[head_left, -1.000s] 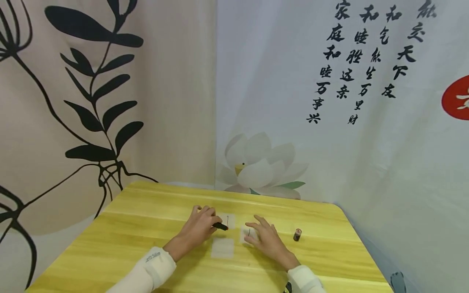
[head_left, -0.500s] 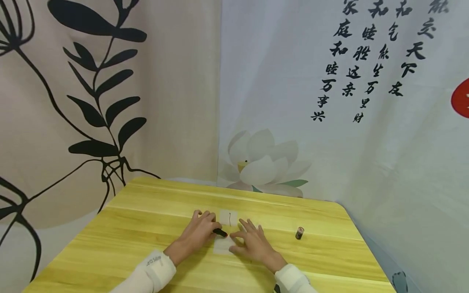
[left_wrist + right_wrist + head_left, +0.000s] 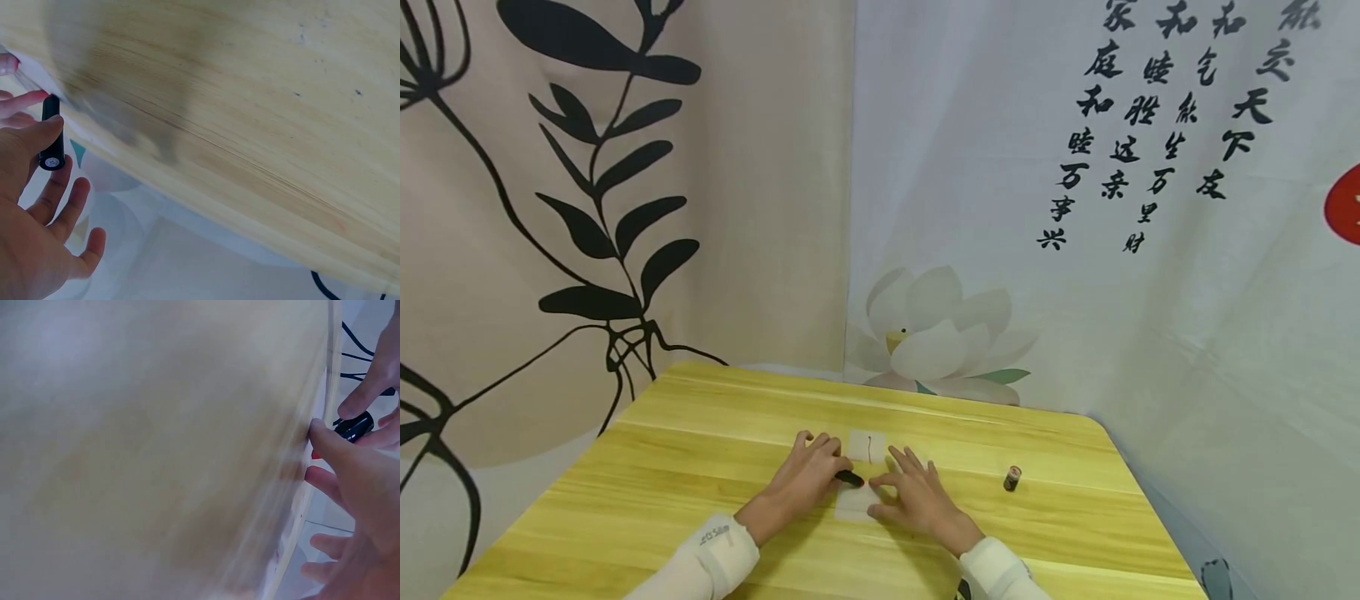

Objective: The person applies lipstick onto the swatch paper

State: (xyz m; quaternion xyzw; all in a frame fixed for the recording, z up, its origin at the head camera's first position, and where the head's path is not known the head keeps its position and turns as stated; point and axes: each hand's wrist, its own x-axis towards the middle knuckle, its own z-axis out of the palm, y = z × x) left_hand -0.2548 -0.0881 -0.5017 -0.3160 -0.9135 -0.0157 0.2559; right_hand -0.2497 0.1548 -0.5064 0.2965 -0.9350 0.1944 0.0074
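Observation:
In the head view my left hand [image 3: 805,475] pinches a slim black lipstick [image 3: 849,477] between thumb and fingers, its red tip pointing right over the near white paper square [image 3: 848,507]. A round label shows on the lipstick base [image 3: 52,162] in the left wrist view. My right hand [image 3: 921,500] lies with fingers spread, thumb and index fingertips at the right edge of that paper. In the right wrist view, the right thumb [image 3: 331,440] and index finger stand apart beside the red tip. A farther paper square [image 3: 859,447] bears a thin dark line.
A small dark cylinder [image 3: 1012,478] with a pinkish top stands to the right on the yellow wood-grain table [image 3: 715,442]. Another paper is mostly covered by the right hand. A printed curtain [image 3: 775,208] hangs behind the table's far edge.
My right hand has moved left, from over the right-hand paper to the near one. The left hand has brought the lipstick down from the far paper toward the near one. Little differs over the last half second.

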